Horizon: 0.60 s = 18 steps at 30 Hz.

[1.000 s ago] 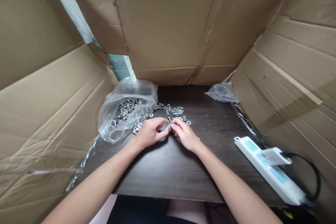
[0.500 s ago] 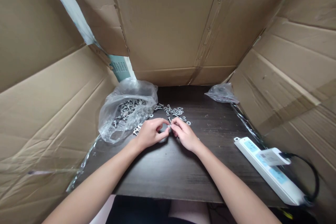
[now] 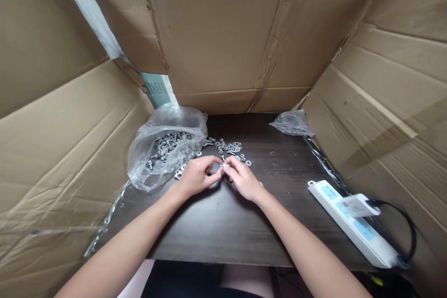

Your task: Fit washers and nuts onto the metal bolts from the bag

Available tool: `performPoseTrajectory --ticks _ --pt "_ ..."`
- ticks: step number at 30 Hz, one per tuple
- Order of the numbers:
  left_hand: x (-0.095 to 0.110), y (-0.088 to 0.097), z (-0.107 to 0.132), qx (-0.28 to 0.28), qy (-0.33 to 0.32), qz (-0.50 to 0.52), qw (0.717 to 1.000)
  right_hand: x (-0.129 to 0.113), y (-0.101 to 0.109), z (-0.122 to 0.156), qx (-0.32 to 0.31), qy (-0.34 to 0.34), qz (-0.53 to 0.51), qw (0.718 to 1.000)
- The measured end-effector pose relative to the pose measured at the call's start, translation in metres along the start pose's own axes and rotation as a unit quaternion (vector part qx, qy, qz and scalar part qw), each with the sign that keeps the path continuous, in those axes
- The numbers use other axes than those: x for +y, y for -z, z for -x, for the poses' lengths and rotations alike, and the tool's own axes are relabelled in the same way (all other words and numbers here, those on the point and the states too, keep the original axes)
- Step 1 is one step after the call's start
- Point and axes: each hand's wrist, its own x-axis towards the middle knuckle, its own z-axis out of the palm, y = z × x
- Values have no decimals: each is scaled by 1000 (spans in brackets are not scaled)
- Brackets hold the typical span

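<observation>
My left hand (image 3: pixel 199 176) and my right hand (image 3: pixel 243 178) meet fingertip to fingertip above the middle of the table. A small silver bolt (image 3: pixel 224 165) lies between them, pinched in the right thumb and fingers. The left thumb and index finger curve round to its other end. Whether a nut or washer sits on it is too small to tell. Just beyond the fingers lies a loose pile of bolts, nuts and washers (image 3: pixel 228 146). More silver fasteners (image 3: pixel 179 172) show beside the left hand, partly hidden by it.
On the left, a clear plastic bag (image 3: pixel 139 163) lies open with many bolts inside. A smaller plastic bag (image 3: pixel 292 123) rests at the back right. A white power strip (image 3: pixel 352 223) with a plugged-in adapter and black cable runs along the right. Cardboard walls (image 3: pixel 223 32) enclose the dark table (image 3: pixel 216 228).
The bolt has turned to lie more sideways between my fingertips. Both hands stay close together in nearly the same place; the whole view has shifted slightly.
</observation>
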Motion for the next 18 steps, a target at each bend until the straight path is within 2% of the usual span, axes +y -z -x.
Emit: performPoseTrajectory --ticks 11,18 --pt "-3 -1 1 -13 -1 23 1000 1 -2 0 -1 1 18 1000" --pt "-1 1 0 -4 -11 -1 1000 2 -2 -1 5 9 11 1000"
